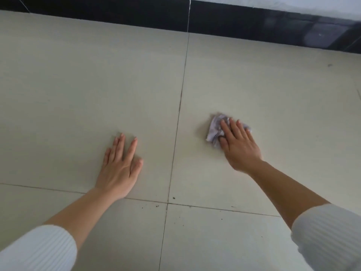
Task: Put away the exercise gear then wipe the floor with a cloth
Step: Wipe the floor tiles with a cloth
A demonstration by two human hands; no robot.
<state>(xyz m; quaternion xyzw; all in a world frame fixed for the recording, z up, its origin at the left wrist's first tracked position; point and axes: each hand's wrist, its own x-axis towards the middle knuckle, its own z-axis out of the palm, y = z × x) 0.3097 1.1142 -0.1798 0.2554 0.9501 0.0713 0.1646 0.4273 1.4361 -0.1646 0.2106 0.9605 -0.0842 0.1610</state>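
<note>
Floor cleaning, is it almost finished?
No exercise gear is in view, so that part looks done. Wiping is under way: the right hand presses a crumpled lilac cloth on the tiled floor, while the left hand lies flat on it. Dark specks near the tile joints are left to wipe.

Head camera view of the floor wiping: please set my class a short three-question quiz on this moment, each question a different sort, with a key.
1. True or false: the left hand holds the cloth.
2. Multiple choice: the right hand is A) lifted off the floor, B) pressing the cloth flat against it, C) touching the dark skirting.
3. Fill in: dark specks lie near where the tile ____ cross.

Key: 1 false; 2 B; 3 joints.
</note>
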